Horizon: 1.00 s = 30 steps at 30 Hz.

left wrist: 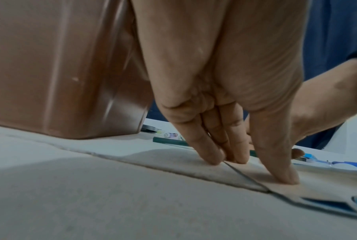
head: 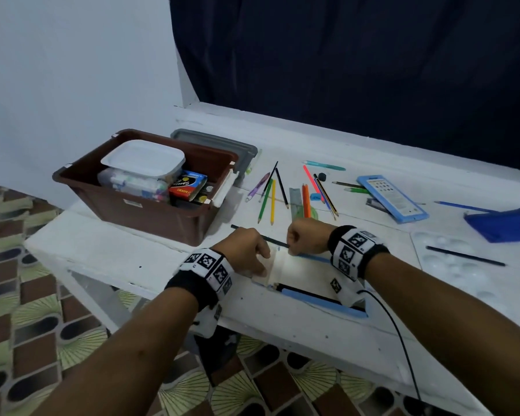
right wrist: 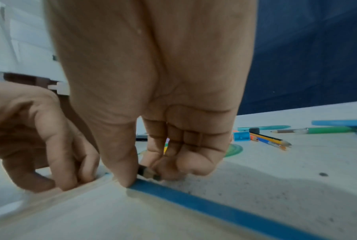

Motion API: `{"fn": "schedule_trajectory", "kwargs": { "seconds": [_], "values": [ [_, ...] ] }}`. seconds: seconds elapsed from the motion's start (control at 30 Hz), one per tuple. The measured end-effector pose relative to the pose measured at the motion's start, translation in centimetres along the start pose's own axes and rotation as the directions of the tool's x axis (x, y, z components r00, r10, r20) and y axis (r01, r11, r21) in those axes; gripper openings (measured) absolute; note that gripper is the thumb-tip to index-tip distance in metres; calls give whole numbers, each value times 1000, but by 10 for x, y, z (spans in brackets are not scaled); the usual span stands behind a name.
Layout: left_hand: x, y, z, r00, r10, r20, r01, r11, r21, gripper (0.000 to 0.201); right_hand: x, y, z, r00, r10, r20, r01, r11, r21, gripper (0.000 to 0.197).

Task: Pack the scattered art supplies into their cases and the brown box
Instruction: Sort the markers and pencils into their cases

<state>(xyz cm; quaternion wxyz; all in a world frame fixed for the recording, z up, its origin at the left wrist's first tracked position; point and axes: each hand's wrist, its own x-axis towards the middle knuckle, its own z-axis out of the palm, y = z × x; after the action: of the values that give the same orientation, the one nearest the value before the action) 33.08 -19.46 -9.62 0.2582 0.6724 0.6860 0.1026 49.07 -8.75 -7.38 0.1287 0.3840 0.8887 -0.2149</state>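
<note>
On the white table (head: 108, 253), close to its near edge, lay an open blue pencil case (head: 327, 304) with a pale cardboard-coloured insert. The left hand (head: 246, 250) pressed down on the left end of that insert, its fingers (left wrist: 212, 146) straight and close together and the thumb set apart on the flap. The right hand (head: 306, 235) was curled at the case's far rim, thumb and forefinger pinching the end of a dark pencil (head: 270, 240). The pencil ran leftward, passed behind the left hand, and its other end stuck out toward the brown box (head: 150, 211). In the right wrist view the thumb tip met the blue rim right beside the pinched end; whether the pencil touched the case could not be told. Another dark pencil (head: 306, 291) lay inside the case along its near wall.

The brown box stood at the table's left end, holding a white-lidded tub (head: 143, 159) and a small printed carton (head: 188, 186). A grey lid (head: 219, 144) lay behind it. Beyond the hands, near the table's middle, coloured pencils (head: 270, 202), a ruler (head: 296, 199) and a blue sharpener (head: 315, 196) lay scattered. Toward the right end lay the case's blue lid (head: 392, 198), a blue pouch (head: 505, 223) and a white paint palette (head: 451, 265) with a dark pencil across it.
</note>
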Motion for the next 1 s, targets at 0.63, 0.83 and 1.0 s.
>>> {"fn": "schedule_trajectory", "kwargs": {
  "seconds": [0.63, 0.83, 1.0],
  "values": [
    [66, 25, -37, 909, -346, -230, 358, 934, 9, 32, -127, 59, 30, 663, 689, -294, 553, -185, 813, 9],
    [88, 24, -22, 879, -405, -254, 447, 884, 136, 38, -136, 72, 53, 662, 712, -234, 572, -278, 771, 8],
    [85, 31, -23, 846, -448, -289, 484, 873, 66, 47, -139, 72, 65, 664, 713, -224, 577, -298, 761, 7]
  ]
}}
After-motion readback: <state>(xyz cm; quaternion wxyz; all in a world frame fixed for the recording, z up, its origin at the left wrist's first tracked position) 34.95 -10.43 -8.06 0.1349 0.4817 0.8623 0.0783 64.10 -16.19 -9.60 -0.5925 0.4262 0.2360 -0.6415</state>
